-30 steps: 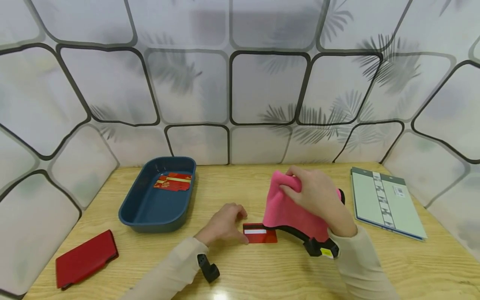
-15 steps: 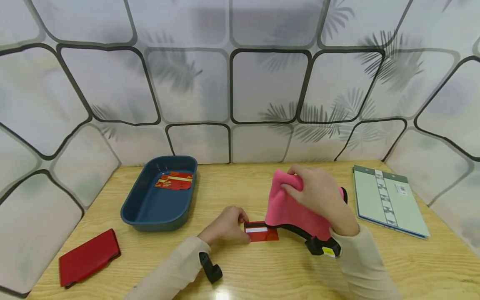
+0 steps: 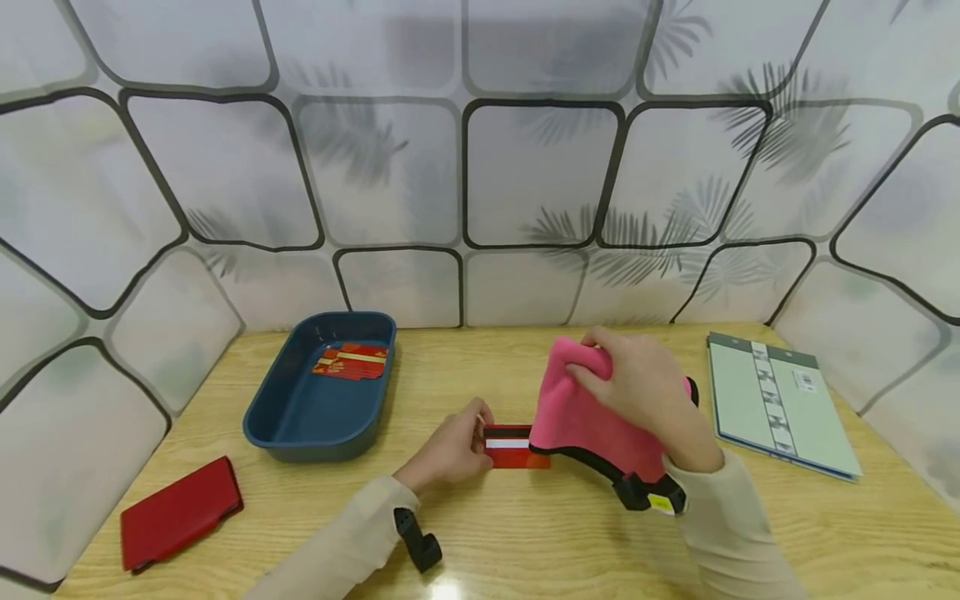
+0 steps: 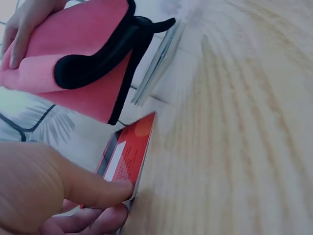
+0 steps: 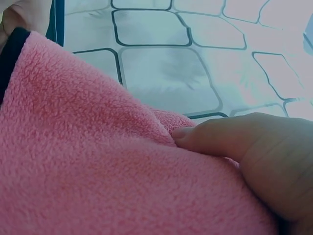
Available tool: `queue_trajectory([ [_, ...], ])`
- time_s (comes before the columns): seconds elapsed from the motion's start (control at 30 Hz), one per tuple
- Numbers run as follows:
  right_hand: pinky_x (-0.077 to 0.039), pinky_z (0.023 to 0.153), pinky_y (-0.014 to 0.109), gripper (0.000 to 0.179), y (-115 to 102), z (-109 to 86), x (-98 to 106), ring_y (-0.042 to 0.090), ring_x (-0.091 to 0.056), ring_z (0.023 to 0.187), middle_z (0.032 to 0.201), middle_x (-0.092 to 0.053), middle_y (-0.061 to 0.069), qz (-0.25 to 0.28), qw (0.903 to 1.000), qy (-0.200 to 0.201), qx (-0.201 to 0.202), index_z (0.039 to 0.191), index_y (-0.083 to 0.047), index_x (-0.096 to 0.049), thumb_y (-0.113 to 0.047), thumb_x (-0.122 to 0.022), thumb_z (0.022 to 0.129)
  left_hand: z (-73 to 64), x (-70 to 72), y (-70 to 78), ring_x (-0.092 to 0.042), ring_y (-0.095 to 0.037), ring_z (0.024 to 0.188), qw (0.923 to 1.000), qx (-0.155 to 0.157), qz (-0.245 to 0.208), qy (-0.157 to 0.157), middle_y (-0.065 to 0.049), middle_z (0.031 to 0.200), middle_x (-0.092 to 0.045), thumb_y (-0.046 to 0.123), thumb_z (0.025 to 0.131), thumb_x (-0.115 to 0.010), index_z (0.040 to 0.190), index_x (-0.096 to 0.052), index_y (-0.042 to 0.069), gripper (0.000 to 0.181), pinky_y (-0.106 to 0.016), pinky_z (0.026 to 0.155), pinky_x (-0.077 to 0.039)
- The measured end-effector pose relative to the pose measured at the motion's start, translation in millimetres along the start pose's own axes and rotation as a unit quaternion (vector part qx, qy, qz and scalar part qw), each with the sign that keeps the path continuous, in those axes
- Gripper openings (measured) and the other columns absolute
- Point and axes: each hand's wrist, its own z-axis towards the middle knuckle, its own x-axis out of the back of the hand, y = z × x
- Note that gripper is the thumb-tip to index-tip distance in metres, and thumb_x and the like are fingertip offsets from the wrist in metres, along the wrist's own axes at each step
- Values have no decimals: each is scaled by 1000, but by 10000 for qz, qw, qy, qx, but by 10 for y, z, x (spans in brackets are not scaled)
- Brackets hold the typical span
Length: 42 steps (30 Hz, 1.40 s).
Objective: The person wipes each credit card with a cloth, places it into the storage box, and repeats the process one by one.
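My left hand (image 3: 450, 448) pinches the left end of a red card (image 3: 517, 457) between thumb and fingers. The card has a dark stripe and a white strip. In the left wrist view the card (image 4: 128, 152) stands tilted, its lower edge close to the wooden surface. Just right of it, my right hand (image 3: 647, 390) grips a folded pink fleece piece (image 3: 585, 425) with black edging and a black buckle. The fleece overhangs the card's right end in the head view. In the right wrist view the thumb (image 5: 210, 137) presses into the fleece; the other fingers are hidden.
A blue tray (image 3: 303, 454) with several red cards or envelopes (image 3: 351, 362) in it stands at the back left. A red wallet-like case (image 3: 182, 515) lies at the front left. Pale green folders (image 3: 806, 417) lie at the right. A patterned curtain (image 3: 536, 175) encloses the table.
My left hand has closed on the red card and moved it slightly away from me, toward the back. The right hand with the fleece has stayed nearly still.
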Motion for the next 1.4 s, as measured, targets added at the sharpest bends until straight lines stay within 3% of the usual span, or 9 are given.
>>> queue_trajectory([
  [0.2, -28, 48, 26, 22, 3, 8, -1, 12, -39, 50, 53, -39, -4, -21, 10000, 31, -42, 89, -13, -62, -26, -77, 80, 36, 62, -54, -56, -12, 68, 9958, 101, -639, 644, -10, 81, -60, -10, 79, -70, 104, -52, 2, 33, -23, 64, -50],
  [0.43, -30, 48, 24, 21, -25, -3, -45, 9, -40, 51, 55, -42, -7, 259, 9995, 132, 156, 84, -15, -62, -26, -79, 78, 43, 147, 22, -64, -16, 68, 9777, 369, -1769, 1065, -16, 85, -66, -15, 81, -65, 106, -57, -1, 30, -30, 66, -58],
  [0.8, -40, 55, 23, 14, -193, 3, -108, 6, -48, 61, 69, -60, -12, 1108, 9916, -616, 250, 85, -20, -70, -30, -78, 80, 32, 221, 216, -65, -20, 70, 9667, 149, -2143, 1389, -20, 89, -67, -16, 85, -57, 111, -57, -2, 29, -48, 68, -59],
  [0.93, -40, 54, 21, 13, -270, 2, -131, 5, -48, 62, 72, -60, -13, 1352, 9858, -896, 444, 86, -22, -70, -31, -77, 81, 12, 242, 283, -66, -21, 72, 9657, 74, -2213, 1357, -22, 92, -68, -15, 86, -58, 114, -56, -3, 30, -48, 69, -59],
  [1.13, -39, 52, 19, 13, -341, -1, -218, 2, -46, 60, 74, -61, -13, 1631, 9770, -1184, 701, 92, -20, -71, -28, -76, 83, -32, 281, 384, -69, -24, 77, 9629, -189, -2510, 970, -25, 97, -67, -14, 89, -55, 117, -55, -4, 29, -39, 69, -60],
  [1.4, -36, 50, 18, 13, -376, -12, -315, 1, -42, 56, 65, -52, -14, 1554, 9791, -1056, 779, 86, -20, -68, -28, -77, 81, -80, 325, 479, -70, -24, 77, 9680, -359, -2307, 924, -24, 100, -68, -13, 91, -51, 117, -56, -2, 29, -31, 68, -60],
])
